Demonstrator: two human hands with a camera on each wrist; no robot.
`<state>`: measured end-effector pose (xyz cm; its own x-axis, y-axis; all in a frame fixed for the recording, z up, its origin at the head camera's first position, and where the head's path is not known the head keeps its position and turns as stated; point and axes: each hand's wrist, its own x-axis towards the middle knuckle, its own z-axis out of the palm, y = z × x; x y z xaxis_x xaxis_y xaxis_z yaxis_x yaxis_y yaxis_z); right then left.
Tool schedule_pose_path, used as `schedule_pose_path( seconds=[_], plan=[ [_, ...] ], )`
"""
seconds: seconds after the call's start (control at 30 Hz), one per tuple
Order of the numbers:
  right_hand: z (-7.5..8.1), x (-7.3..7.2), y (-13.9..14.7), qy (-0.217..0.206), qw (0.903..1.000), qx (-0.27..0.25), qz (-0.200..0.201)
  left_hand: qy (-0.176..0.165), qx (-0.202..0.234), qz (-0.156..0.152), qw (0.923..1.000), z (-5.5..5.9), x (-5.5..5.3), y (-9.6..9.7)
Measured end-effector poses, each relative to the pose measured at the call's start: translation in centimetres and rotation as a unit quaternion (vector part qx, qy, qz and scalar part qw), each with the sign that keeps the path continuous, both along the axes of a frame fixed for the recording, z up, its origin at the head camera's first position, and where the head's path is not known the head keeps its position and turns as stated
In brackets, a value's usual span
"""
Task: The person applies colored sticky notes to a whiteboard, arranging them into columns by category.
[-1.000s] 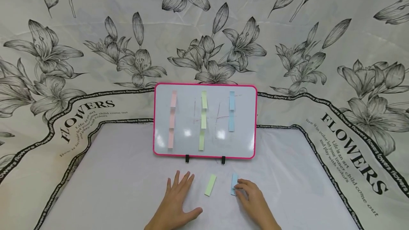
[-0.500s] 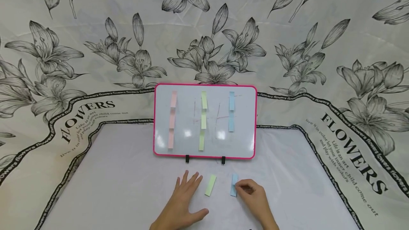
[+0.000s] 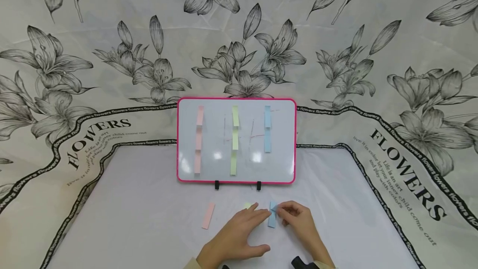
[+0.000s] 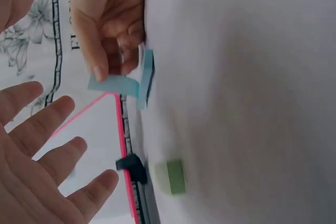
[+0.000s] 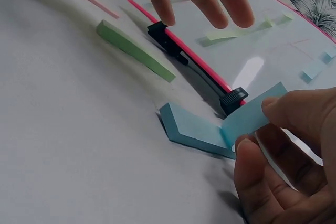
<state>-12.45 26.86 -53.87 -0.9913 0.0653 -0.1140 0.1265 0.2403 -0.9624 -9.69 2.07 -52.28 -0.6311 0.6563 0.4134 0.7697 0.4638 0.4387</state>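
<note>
On the white cloth lies a pad of narrow blue sticky notes (image 5: 191, 132). My right hand (image 3: 302, 223) pinches its top blue sheet (image 5: 254, 111) between thumb and finger; the sheet is bent up from the pad, still joined to it at one end. My left hand (image 3: 239, 231), fingers spread, is over the cloth with its fingertips close to the blue pad's left side. It mostly covers the green pad (image 5: 136, 51) in the head view. To the left lies a pink pad (image 3: 208, 216). No thing shows in the left palm (image 4: 31, 182).
Behind the pads stands a pink-rimmed whiteboard (image 3: 281, 165) on black feet (image 3: 216, 184). Stuck to it are columns of pink notes (image 3: 198, 140), green notes (image 3: 235, 139) and blue notes (image 3: 267, 140); the blue column is shorter. A flower-printed cloth (image 3: 149, 36) hangs behind.
My left hand has moved right, uncovering the pink pad and covering most of the green one. The right hand has shifted slightly up along the blue pad, and its top sheet now stands lifted.
</note>
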Motion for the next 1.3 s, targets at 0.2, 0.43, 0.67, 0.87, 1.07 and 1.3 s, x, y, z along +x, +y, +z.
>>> schedule_pose_path(
  seconds=[0.2,0.43,0.67,0.87,1.07,1.3],
  plan=[
    [-0.1,-0.9,0.6,-0.01,0.9999,-0.009,-0.006,-0.03,-0.029,-0.022,0.9989,0.2,-0.4,2.2],
    [-0.5,-1.0,0.9,-0.003,0.9999,-0.014,-0.001,-0.024,-0.073,-0.043,0.9961,-0.2,-0.6,3.9],
    [-0.8,-1.0,1.0,0.0,0.9999,-0.01,-0.001,-0.006,-0.108,-0.026,0.9938,-1.1,-0.9,4.7],
    [-0.8,-0.9,1.3,0.009,0.9997,-0.022,0.001,0.01,-0.128,0.016,0.9915,-1.4,-1.2,5.2],
    [-0.9,-0.9,1.3,0.01,0.9995,-0.03,-0.005,-0.006,-0.138,0.028,0.9901,-1.6,-1.3,5.4],
    [-0.9,-0.9,1.1,0.004,0.9997,-0.021,-0.012,-0.067,-0.123,0.044,0.9891,-1.8,-1.0,4.7]
  ],
)
